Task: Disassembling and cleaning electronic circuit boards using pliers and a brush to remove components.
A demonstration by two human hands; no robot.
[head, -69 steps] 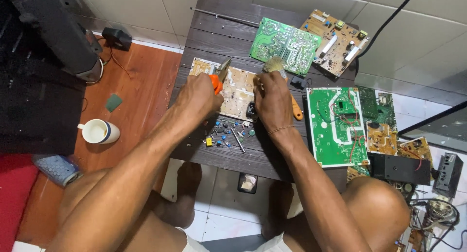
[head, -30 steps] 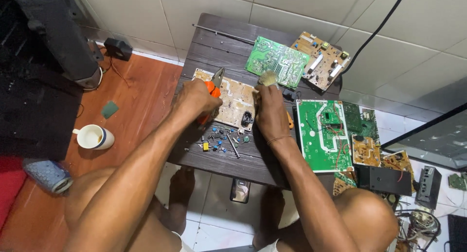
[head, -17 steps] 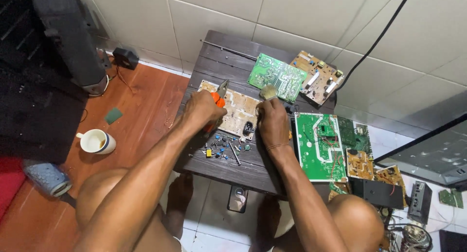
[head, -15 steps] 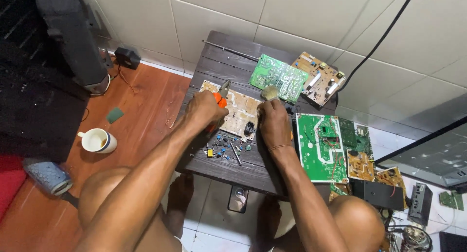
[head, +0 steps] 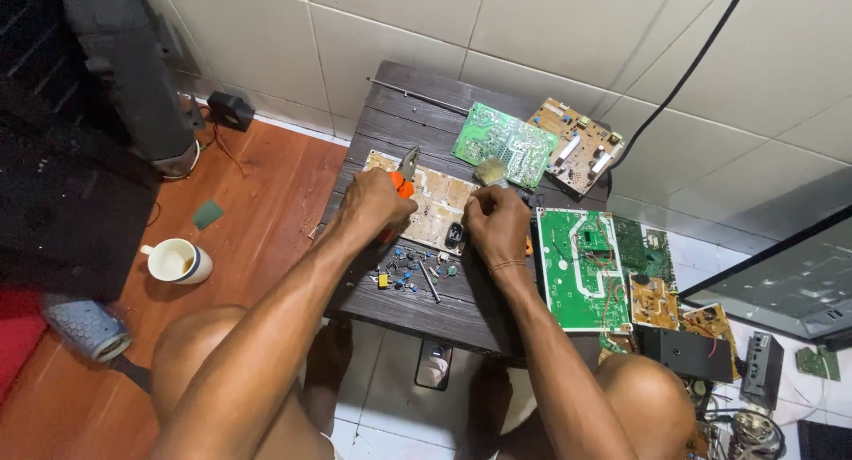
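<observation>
The left hand point(head: 377, 203) is gripping orange-handled pliers point(head: 405, 174) at the tan circuit board's point(head: 441, 207) ten o'clock corner, while the right hand point(head: 497, 225) is clenching a brush point(head: 491, 171) and should be pressing the board steady on the tabletop point(head: 417, 307).

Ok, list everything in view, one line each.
table: one, dark wood, centre.
tan circuit board: one, on the table under both hands.
pliers: one, orange-handled, in the left hand.
loose components: several, blue and yellow, near table edge.
green boards: two, one far on the table, one at right.
brown board: one, far right corner.
mug: one, white, on the wooden floor.
phone: one, on the tiles below the table.
left hand: gripping the pliers.
right hand: resting on the tan board.
</observation>
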